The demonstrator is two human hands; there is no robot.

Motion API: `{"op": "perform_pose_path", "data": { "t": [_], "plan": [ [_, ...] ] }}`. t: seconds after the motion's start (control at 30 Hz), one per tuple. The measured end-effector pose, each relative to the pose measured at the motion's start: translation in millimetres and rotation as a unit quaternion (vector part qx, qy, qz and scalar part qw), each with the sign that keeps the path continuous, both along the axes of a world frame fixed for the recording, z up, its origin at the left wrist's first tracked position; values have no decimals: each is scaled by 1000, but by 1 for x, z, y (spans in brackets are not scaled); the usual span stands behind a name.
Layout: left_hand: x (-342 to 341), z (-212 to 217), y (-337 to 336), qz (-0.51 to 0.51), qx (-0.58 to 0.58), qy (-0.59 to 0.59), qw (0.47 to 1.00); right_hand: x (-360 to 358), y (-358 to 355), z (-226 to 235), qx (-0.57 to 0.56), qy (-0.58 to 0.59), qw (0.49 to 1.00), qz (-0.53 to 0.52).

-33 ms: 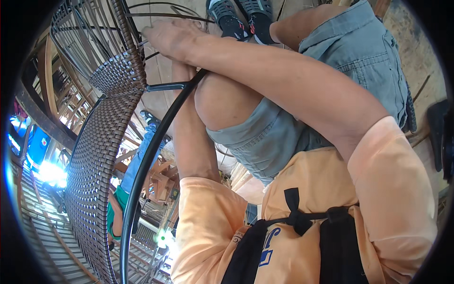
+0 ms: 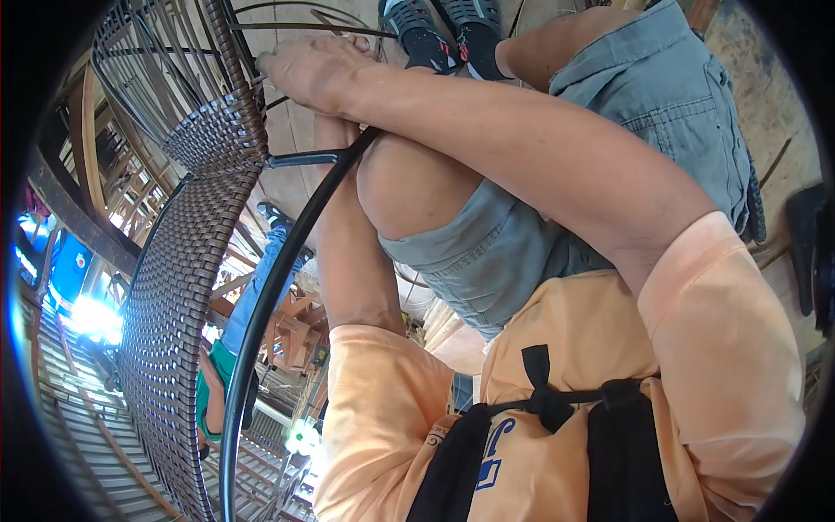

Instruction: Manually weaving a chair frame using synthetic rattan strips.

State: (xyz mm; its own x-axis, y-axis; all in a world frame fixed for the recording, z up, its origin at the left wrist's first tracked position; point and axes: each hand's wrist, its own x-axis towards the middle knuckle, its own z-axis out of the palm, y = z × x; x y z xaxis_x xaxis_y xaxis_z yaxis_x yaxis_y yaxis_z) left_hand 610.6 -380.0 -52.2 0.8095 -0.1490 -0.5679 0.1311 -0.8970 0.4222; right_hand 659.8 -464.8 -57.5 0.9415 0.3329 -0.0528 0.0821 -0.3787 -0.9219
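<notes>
While the view looks down past an orange shirt [image 2: 557, 418] and grey shorts [image 2: 626, 157], the right hand [image 2: 313, 74] sits up at the far end, fingers curled down over the edge of the woven wicker panel [image 2: 174, 296] where the loose strands [image 2: 183, 61] fan out; looks like it's pinching a strand, though which one exactly can't be made out; the hand is mostly closed, knuckles up. The left hand is hidden behind that right forearm [image 2: 522, 148]; only the left forearm [image 2: 348, 261] shows, running up toward the same spot, so how open it is can't be told. The panel lies just left of both arms, touching the right hand's fingertips and stretching back down to the near left; its weave is dark brown and tight lower down, open and unfinished near the hand. A black metal frame tube [image 2: 261, 322] curves along the panel's right edge, passing under the arms near the bare knee [image 2: 409, 191]; dark sneakers [image 2: 444, 30] sit just right of the hand at the far edge.
</notes>
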Motion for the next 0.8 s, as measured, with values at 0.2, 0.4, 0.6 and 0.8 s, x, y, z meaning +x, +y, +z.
{"op": "perform_pose_path", "data": {
  "t": [0.2, 0.4, 0.6, 0.8],
  "plan": [
    [6, 1, 5, -188, 163, -13, 968, 16, -8, 6, -44, -88, 991, 92],
    [-43, 83, -17, 120, 7, 43, 992, 57, 11, -6, 161, 177, 960, 147],
    [-67, 179, -48, 164, -16, -92, 982, 26, -31, 24, 437, 461, 764, 116],
    [-10, 133, -28, -5, 33, -354, 935, 9, -63, 41, 469, 429, 766, 92]
  ]
}}
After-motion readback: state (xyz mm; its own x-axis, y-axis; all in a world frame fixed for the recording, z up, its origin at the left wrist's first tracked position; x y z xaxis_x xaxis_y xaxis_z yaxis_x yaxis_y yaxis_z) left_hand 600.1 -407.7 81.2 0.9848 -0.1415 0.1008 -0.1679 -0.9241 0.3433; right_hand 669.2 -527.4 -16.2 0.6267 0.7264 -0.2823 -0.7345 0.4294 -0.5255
